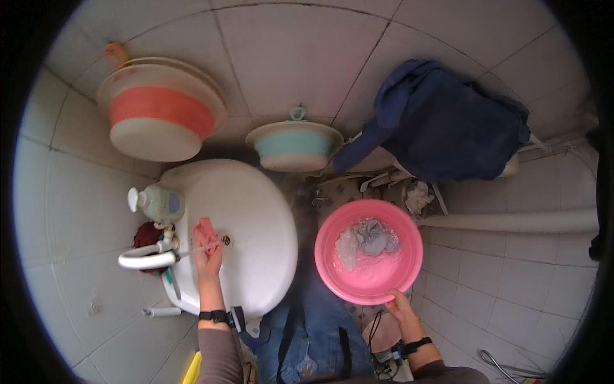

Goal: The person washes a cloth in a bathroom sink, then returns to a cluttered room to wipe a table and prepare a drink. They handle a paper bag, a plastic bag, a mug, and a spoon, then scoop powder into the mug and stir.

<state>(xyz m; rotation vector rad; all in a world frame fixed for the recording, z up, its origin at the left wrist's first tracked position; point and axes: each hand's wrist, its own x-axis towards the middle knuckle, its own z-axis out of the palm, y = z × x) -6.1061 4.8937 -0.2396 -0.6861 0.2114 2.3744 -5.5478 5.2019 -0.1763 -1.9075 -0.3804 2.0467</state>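
Note:
Over the white washbasin (268,240), my left hand (209,257) holds a wet pink cloth (205,233). A thin stream of water from the white curved faucet (148,260) runs onto the cloth and hand. The metal drain (227,239) shows just beside the fingers. My right hand (400,307) grips the near rim of a round pink plastic basin (350,285). Inside that basin, a grey cloth (375,237) and a whitish translucent piece (347,247) lie in water. What supports the basin underneath is hidden.
Behind the faucet are a pump bottle (163,204) and a dark red cloth (147,240). A red-banded collapsible basin (160,113) and a turquoise one (295,146) hang on the tiled wall. Dark blue clothing (446,125) hangs at right, above a white pipe (513,221).

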